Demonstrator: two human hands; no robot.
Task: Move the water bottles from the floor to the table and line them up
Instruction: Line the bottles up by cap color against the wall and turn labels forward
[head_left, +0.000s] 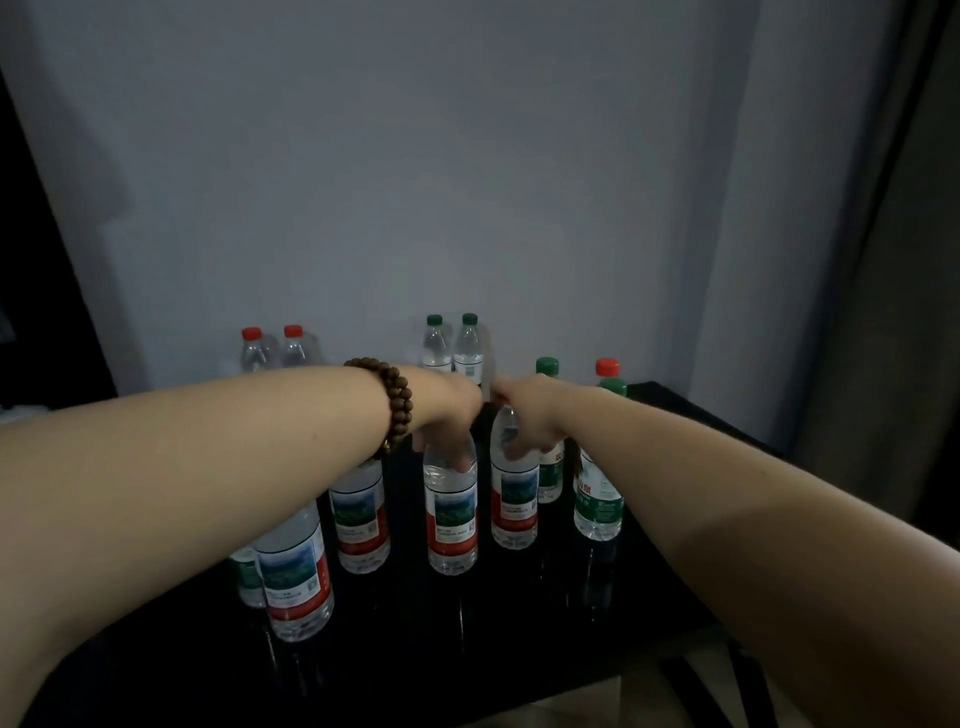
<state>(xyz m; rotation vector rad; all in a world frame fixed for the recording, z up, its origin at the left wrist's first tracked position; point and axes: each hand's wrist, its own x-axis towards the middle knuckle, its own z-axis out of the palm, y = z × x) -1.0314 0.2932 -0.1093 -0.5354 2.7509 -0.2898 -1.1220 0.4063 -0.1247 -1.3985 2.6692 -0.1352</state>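
Several clear water bottles stand upright on a glossy black table (519, 639). My left hand (447, 415), with a brown bead bracelet on the wrist, grips the top of a red-labelled bottle (451, 514) in the middle of the front row. Right beside it, my right hand (530, 421) is closed around the neck of another red-labelled bottle (514, 504). Two more red-labelled bottles (298, 577) stand to the left, partly hidden under my left forearm. Green-labelled bottles (597, 504) stand to the right. At the back, red-capped (272, 348) and green-capped bottles (452, 348) stand against the wall.
A plain grey wall (415, 182) rises right behind the table. A curtain or wall edge (893, 260) runs down the right side. The table's right edge and a dark leg (737, 670) show at lower right, with pale floor below.
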